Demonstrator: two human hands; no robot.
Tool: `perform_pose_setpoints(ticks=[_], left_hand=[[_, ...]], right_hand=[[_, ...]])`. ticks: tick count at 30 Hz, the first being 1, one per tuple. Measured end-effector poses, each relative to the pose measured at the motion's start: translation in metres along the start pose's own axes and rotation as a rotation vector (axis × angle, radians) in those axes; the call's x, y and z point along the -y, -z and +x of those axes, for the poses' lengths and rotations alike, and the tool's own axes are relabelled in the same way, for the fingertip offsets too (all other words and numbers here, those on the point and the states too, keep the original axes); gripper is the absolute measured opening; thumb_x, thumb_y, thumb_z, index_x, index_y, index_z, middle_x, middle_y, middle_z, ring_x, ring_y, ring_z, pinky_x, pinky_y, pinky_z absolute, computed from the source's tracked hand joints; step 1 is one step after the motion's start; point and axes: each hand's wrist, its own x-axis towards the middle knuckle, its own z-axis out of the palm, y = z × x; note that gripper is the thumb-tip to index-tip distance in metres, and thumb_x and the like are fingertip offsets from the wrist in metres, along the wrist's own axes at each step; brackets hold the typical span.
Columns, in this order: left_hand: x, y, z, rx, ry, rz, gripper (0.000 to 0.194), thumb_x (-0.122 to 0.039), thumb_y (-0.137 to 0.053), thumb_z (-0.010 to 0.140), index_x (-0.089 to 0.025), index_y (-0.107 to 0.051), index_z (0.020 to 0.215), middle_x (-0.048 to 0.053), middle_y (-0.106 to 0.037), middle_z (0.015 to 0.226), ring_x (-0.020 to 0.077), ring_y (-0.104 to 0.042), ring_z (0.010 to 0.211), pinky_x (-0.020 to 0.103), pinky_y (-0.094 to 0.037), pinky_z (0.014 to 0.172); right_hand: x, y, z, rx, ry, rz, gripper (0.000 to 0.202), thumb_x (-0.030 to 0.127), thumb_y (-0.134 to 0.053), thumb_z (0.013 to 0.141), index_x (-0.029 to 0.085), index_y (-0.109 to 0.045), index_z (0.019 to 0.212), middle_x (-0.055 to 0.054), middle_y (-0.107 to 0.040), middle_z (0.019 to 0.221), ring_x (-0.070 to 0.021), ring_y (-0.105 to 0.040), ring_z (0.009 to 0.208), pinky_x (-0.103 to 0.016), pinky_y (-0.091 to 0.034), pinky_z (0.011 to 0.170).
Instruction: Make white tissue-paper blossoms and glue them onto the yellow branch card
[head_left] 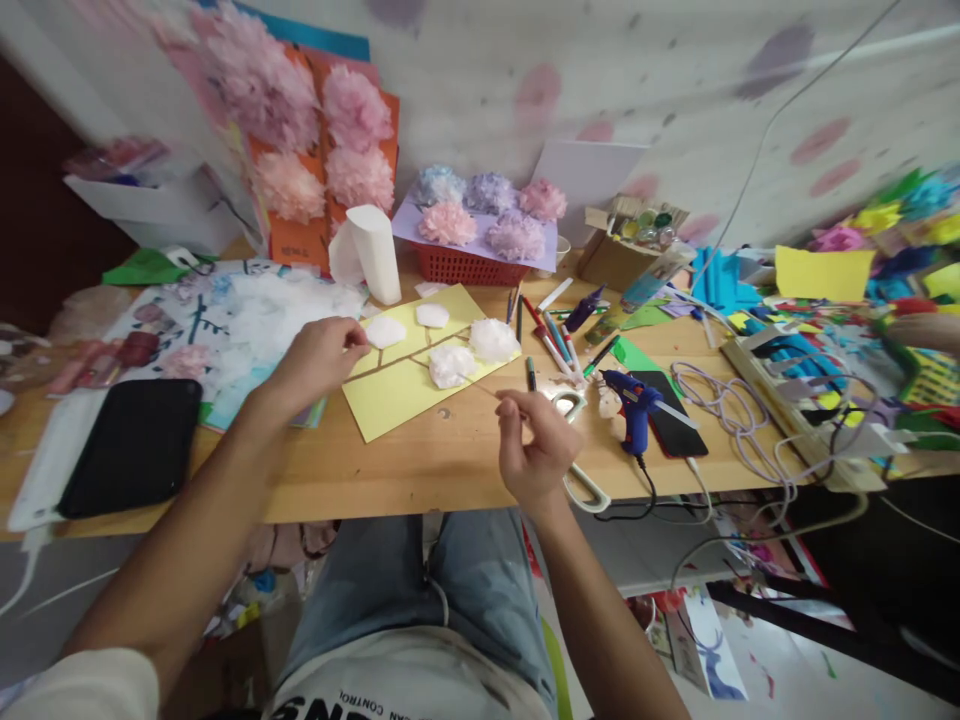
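A yellow card [390, 405] lies on the wooden table [450, 470], with brown branch lines drawn on it. Two flat white paper shapes [386, 332] and two fluffy white paper flowers [451, 366] sit along the lines. My left hand [324, 352] is at the card's left edge, its thumb and forefinger pinched close to the left white shape; what they hold, if anything, is too small to make out. Right of the card, my right hand [534, 440] is raised with curled fingers, pinching something thin that I cannot make out clearly.
A blue glue gun [634, 405] rests by a black phone [675, 425]. White-handled scissors [585, 490] and pens [551, 340] lie right of the card. Behind stand a white paper roll [375, 255] and a red basket [472, 268]. A black tablet [135, 445] lies left; another person's hand [919, 330] shows far right.
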Motion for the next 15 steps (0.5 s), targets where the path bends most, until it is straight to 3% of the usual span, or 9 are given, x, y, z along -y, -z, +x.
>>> perform_pose_setpoints(ticks=[2, 5, 9, 15], left_hand=[[0.015, 0.008, -0.011, -0.034, 0.069, -0.008, 0.02, -0.035, -0.055, 0.085, -0.021, -0.069, 0.086, 0.007, -0.076, 0.091, 0.0238, -0.066, 0.081, 0.034, -0.049, 0.079], [0.023, 0.009, -0.024, -0.071, 0.073, -0.001, 0.028, -0.039, -0.051, 0.088, -0.021, -0.073, 0.09, 0.007, -0.078, 0.097, 0.0246, -0.068, 0.084, 0.034, -0.049, 0.08], [0.004, -0.003, -0.029, -0.04, -0.019, -0.036, 0.035, -0.039, -0.046, 0.093, -0.019, -0.075, 0.093, 0.01, -0.078, 0.1, 0.024, -0.068, 0.085, 0.033, -0.049, 0.079], [-0.028, -0.021, -0.019, 0.024, -0.143, -0.127, 0.028, -0.031, -0.049, 0.093, -0.016, -0.073, 0.093, 0.01, -0.076, 0.099, 0.0238, -0.068, 0.091, 0.035, -0.049, 0.083]], right_hand=[[0.004, 0.002, -0.007, 0.026, 0.06, -0.032, 0.014, 0.016, -0.054, 0.096, 0.021, -0.067, 0.092, -0.002, -0.07, 0.073, -0.0139, -0.063, 0.061, -0.028, -0.049, 0.06], [0.0, 0.0, -0.014, 0.006, 0.008, -0.069, 0.014, 0.016, -0.055, 0.096, 0.02, -0.067, 0.091, -0.002, -0.07, 0.072, -0.0137, -0.062, 0.06, -0.027, -0.048, 0.059], [-0.008, -0.009, -0.013, -0.005, -0.113, -0.07, 0.018, 0.022, -0.054, 0.098, 0.019, -0.069, 0.088, -0.001, -0.07, 0.069, -0.014, -0.064, 0.059, -0.026, -0.048, 0.06], [-0.018, -0.014, -0.012, 0.003, -0.167, -0.076, 0.02, 0.027, -0.055, 0.098, 0.018, -0.071, 0.09, -0.002, -0.072, 0.072, -0.0147, -0.067, 0.06, -0.027, -0.049, 0.061]])
